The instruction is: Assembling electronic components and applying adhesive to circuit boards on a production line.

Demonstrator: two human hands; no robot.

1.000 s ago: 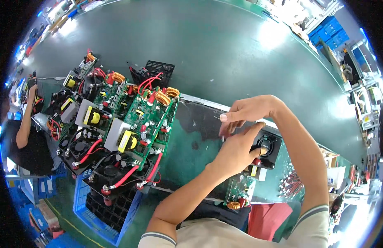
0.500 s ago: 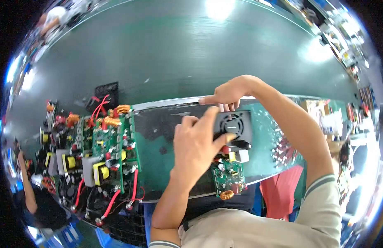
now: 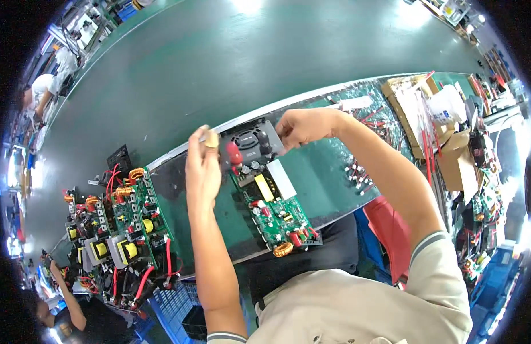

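Note:
A dark grey end panel (image 3: 264, 141) with a round fan grille stands at the far end of a green circuit board (image 3: 281, 222). Red and black round terminals stick out from the panel. My right hand (image 3: 307, 127) has its fingers curled and pinched at the panel's right edge. Left of the panel, apart from it, my left hand (image 3: 202, 169) is raised with thumb and fingertips together. A yellowish cover is on one of its digits; whatever lies in the pinch is too small and blurred to make out. The board carries a yellow transformer, a pale block and a copper coil.
Several assembled circuit boards (image 3: 119, 229) with thick red wires stand in a row at left. Loose red-and-black wire parts (image 3: 357, 172) lie on the right of the bench. Beyond are a cardboard box (image 3: 457, 160) and a red bin (image 3: 391, 229). Another person (image 3: 71, 298) sits lower left.
The view has shifted, showing more of the right side. My left hand has left the panel's front for its left side. My right hand, formerly with a finger stretched out, is now at its right edge.

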